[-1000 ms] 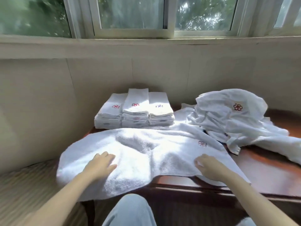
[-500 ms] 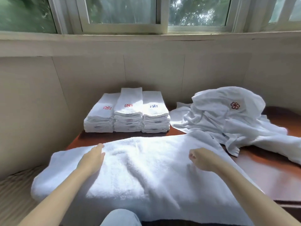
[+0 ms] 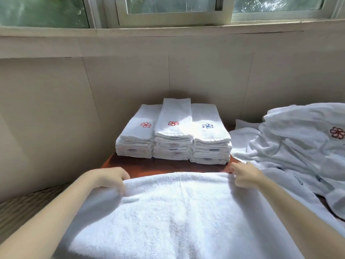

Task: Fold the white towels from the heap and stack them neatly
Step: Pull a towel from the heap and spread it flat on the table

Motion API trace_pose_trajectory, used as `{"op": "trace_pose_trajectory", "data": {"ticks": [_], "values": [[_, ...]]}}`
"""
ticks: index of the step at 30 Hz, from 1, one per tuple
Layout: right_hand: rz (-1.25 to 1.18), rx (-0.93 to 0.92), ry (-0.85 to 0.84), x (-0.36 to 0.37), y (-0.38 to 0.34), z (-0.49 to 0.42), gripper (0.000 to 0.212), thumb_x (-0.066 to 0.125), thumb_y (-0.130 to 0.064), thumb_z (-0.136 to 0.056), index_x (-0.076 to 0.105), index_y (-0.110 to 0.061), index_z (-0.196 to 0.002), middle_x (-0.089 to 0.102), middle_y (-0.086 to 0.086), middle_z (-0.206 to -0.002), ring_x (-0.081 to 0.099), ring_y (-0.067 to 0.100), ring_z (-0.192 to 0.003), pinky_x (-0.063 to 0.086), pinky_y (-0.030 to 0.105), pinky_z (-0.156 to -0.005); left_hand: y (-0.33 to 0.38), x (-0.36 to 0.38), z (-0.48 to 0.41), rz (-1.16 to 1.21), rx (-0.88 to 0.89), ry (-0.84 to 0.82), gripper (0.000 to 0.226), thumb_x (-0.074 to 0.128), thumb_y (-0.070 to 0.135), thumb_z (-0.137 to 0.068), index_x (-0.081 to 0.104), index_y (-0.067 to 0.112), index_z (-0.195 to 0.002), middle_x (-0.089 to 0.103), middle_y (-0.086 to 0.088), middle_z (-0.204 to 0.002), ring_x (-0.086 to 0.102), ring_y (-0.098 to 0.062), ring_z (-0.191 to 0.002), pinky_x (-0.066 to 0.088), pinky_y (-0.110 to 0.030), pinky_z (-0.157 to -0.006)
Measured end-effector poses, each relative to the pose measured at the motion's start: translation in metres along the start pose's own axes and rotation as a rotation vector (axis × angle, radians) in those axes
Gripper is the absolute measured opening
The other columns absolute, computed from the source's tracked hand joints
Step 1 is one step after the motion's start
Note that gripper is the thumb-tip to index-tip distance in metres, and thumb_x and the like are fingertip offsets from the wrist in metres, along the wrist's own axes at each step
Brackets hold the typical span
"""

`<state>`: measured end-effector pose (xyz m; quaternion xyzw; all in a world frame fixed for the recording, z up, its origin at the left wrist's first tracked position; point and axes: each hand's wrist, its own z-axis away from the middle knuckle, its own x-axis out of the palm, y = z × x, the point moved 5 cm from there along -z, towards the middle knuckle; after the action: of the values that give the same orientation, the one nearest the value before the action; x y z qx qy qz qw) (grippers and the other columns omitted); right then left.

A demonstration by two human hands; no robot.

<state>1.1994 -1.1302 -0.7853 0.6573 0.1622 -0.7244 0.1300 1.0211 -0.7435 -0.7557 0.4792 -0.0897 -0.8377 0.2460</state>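
Both hands, flat on top of the towel a second ago, now sit at its far edge. The left hand has fingers curled over the edge near the left corner and grips it. The right hand pinches the edge near the right corner; thumb hidden. The towel lies across the near side of the worktop, its near part draping toward the person, and it has come closer than before, baring a strip of red-brown wood between it and the stacks. Reading: smoothing is done and the first fold is starting, probably far edge drawn toward the body. Three stacks stand side by side against the wall, well apart from the hands. The heap lies right of them, touching the rightmost stack and still sizeable, so much work remains. No lettering legible anywhere. Only stitched flower emblems: red, red and blue on the stack tops, dark red on the heap.
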Motion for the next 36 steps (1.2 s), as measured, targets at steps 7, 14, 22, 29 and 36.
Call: {"op": "trace_pose_trajectory", "data": {"ticks": [7,14,22,29,36], "values": [[0.15,0.083,0.016,-0.009,0.009,-0.013,0.018,0.044,-0.015,-0.075,0.054,-0.02,-0.089,0.065,0.003,-0.107,0.06,0.024,-0.102,0.043,0.026,-0.069,0.018,0.001,0.017,0.742,0.129,-0.124,0.044,0.078,0.025,-0.056,0.063,0.01,-0.095,0.065,-0.002,-0.095,0.061,-0.019,-0.089,0.048,-0.029,-0.074],[0.081,0.171,0.249,-0.024,0.019,-0.011,0.035,0.046,-0.009,-0.082,0.064,-0.016,-0.111,0.063,0.008,-0.109,0.061,0.03,-0.103,0.048,0.03,-0.069,0.026,0.04,0.022,0.382,-0.019,-0.521,0.05,0.07,0.016,-0.072,0.06,0.012,-0.121,0.066,-0.01,-0.113,0.064,-0.023,-0.097,0.052,-0.033,-0.087],[-0.057,0.315,0.412,-0.067,0.038,-0.009,0.015,0.044,0.002,-0.087,0.059,0.002,-0.088,0.059,0.02,-0.098,0.06,0.037,-0.085,0.039,0.031,-0.062,0.01,-0.051,0.023,-0.24,-0.149,0.527,0.015,0.068,0.02,-0.077,0.055,0.02,-0.068,0.059,0.003,-0.081,0.057,-0.017,-0.074,0.038,-0.024,-0.055],[-0.175,0.311,0.682,-0.098,0.037,0.016,0.011,0.048,0.013,-0.078,0.058,0.01,-0.074,0.059,0.031,-0.083,0.057,0.043,-0.075,0.042,0.039,-0.063,0.01,-0.08,0.028,-0.038,-0.177,1.077,0.022,0.036,0.001,-0.085,0.053,0.014,-0.089,0.05,-0.006,-0.091,0.047,-0.03,-0.086,0.031,-0.031,-0.072],[-0.24,0.137,0.516,-0.001,0.021,0.087,0.029,0.06,-0.005,-0.084,0.043,-0.018,-0.064,0.054,0.01,-0.079,0.06,0.035,-0.071,0.036,0.034,-0.058,-0.032,0.025,0.025,0.126,-0.201,0.959,0.029,0.045,0.0,-0.092,0.059,0.004,-0.116,0.048,-0.013,-0.119,0.056,-0.031,-0.096,0.042,-0.032,-0.077]]}}
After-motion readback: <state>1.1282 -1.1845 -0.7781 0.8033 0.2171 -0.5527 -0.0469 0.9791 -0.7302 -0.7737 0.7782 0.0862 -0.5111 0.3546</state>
